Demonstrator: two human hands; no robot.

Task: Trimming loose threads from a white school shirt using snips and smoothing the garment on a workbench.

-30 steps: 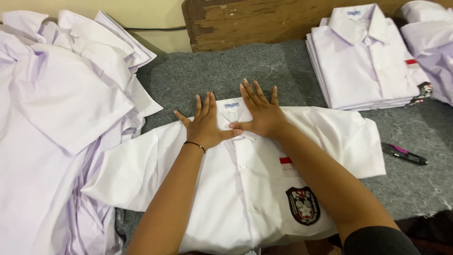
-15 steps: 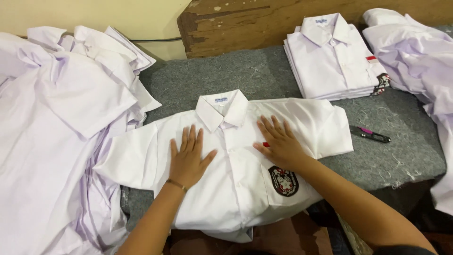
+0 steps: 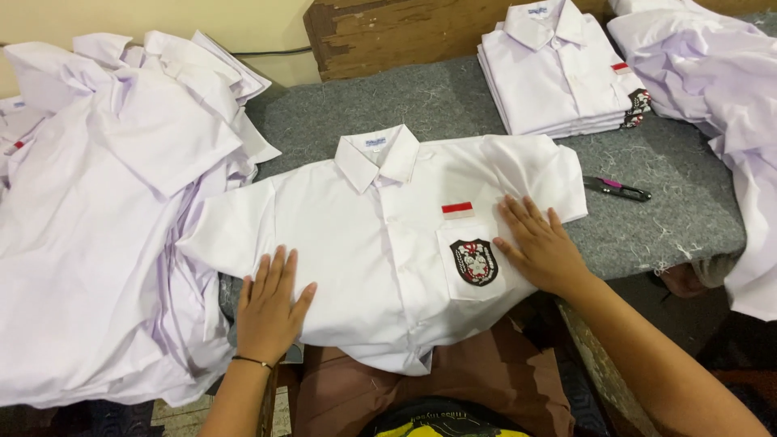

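Both hands lie flat and open on a white shirt [image 3: 380, 251], gripping nothing — the left hand [image 3: 269, 307] presses the lower side of the shirt near its hem, fingers together and pointing up the cloth, and the right hand [image 3: 541, 247] rests palm down on the opposite side, just beside the dark badge [image 3: 474, 260] on the chest pocket. A second ago the two hands were close together up by the collar [image 3: 378, 154]; half a second ago they were already parting, and now they sit well apart and lower down, one on each flank. Judged from that, the cloth has been smoothed outward from the middle, and the shirt now lies spread face up, buttoned, sleeves out to either side, across the grey felt table [image 3: 453, 101]. Between the hands runs the button placket, and just above the badge sits a small red and white patch [image 3: 457, 210]. Beyond the left hand a loose heap of white shirts [image 3: 105, 202] covers that end of the table and touches the spread sleeve. Beyond the right hand a small pink and black cutter [image 3: 617, 188] lies on the felt, apart from the sleeve. Further off, past the collar, stands a neat stack of folded shirts [image 3: 562, 73], and more loose white cloth [image 3: 712, 89] hangs at the far edge on the right hand's side.
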